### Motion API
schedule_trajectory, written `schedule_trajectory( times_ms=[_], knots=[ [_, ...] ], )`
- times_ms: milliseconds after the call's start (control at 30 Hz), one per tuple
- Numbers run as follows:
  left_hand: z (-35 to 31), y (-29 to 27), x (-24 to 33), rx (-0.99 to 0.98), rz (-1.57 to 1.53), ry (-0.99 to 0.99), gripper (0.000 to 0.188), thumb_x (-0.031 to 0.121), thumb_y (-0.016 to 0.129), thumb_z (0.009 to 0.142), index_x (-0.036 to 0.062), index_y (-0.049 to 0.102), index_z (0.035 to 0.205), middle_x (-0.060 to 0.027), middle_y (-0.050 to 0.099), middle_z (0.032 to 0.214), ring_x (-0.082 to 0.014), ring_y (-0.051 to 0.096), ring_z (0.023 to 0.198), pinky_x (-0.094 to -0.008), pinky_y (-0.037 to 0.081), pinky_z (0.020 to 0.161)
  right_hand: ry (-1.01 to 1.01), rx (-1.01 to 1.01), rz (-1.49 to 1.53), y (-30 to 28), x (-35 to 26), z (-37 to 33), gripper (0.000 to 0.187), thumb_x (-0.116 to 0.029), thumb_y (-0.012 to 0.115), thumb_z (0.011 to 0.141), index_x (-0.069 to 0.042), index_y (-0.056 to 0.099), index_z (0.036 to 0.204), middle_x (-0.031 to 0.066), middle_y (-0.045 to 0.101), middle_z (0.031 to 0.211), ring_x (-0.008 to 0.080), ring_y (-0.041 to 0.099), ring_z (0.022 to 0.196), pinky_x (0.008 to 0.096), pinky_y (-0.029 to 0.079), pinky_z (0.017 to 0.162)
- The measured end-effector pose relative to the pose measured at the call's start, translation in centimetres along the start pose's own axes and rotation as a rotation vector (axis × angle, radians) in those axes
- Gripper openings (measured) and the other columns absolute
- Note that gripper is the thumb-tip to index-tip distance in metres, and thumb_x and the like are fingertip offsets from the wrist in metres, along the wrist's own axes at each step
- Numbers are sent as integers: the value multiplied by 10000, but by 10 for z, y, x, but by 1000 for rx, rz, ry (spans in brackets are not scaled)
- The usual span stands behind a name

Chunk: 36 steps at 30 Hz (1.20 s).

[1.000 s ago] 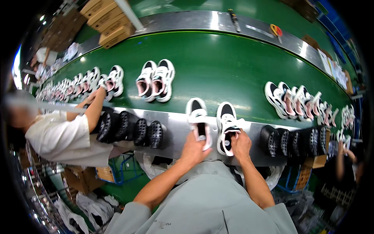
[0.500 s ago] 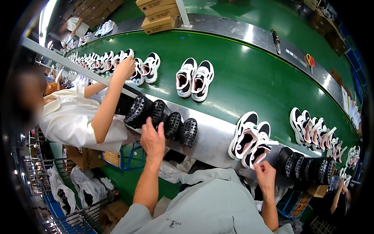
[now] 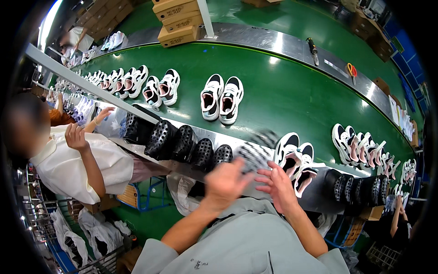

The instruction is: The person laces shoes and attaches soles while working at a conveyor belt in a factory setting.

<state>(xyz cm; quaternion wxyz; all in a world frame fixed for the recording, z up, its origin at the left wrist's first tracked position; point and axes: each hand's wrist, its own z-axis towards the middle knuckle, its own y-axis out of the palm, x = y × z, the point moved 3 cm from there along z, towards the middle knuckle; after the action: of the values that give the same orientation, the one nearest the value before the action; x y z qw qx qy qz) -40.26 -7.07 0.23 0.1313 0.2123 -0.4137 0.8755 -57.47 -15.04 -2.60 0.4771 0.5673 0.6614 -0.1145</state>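
My left hand [image 3: 226, 185] is smeared by motion over the metal ledge, so its fingers cannot be read. Close beside it, my right hand [image 3: 279, 188] has its fingers spread, next to a white and black sneaker pair [image 3: 292, 155] with pink lining. A blurred, black-and-white streaked thing [image 3: 255, 150] is just beyond my fingertips; its kind and whether a hand touches it are unclear. To the left, several black perforated shoe-shaped forms [image 3: 185, 142] stand in a row on the ledge.
Another sneaker pair [image 3: 221, 100] sits on the green belt [image 3: 283, 91], with rows of sneakers left and right. More black forms [image 3: 358, 188] lie at the right. A co-worker in a white shirt [image 3: 82, 160] stands left. Orange scissors [image 3: 351, 72] and shoe boxes [image 3: 180, 34] are on the far ledge.
My left hand has moved right from the black forms, and my right hand has left the near sneaker and moved left. A blurred thing has appeared between them. The co-worker's arm has drawn back.
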Motion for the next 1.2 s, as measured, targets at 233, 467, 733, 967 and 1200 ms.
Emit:
schedule_trajectory(
  times_ms=[233,467,733,967,1200],
  knots=[
    [37,67,29,-349,-661,-387,522,305,805,829,9,630,1222,-126,602,1101,-220,605,922,-344,496,806,289,-99,-78,-45,-1,-20,386,-273,660,926,-85,579,1253,8,671,970,109,644,767,301,461,539],
    [12,149,28,-596,-835,-637,164,44,691,830,4,696,989,-63,684,871,-152,631,818,-304,520,783,-221,260,-1355,-53,-42,-67,617,-480,701,899,60,601,1179,230,698,816,416,695,780,471,537,716],
    [-6,186,42,-452,-846,-722,159,42,712,831,10,647,973,-38,652,882,-112,590,781,-287,500,659,-126,201,-1161,-91,-30,-66,506,-449,683,911,55,638,883,277,676,771,472,672,776,524,523,716],
    [48,209,32,-365,-336,-18,300,117,747,815,-33,644,1055,-251,655,1018,-440,602,1038,-492,486,926,-268,282,-1513,-114,-35,-40,340,-313,663,916,3,627,794,240,657,663,456,658,628,532,526,607],
    [30,220,29,-699,-535,-46,111,58,620,870,-33,669,909,-239,667,873,-431,642,845,-462,517,743,-427,433,-1886,-104,8,30,349,-296,701,890,34,668,997,183,668,900,305,701,810,415,572,664]
  ],
)
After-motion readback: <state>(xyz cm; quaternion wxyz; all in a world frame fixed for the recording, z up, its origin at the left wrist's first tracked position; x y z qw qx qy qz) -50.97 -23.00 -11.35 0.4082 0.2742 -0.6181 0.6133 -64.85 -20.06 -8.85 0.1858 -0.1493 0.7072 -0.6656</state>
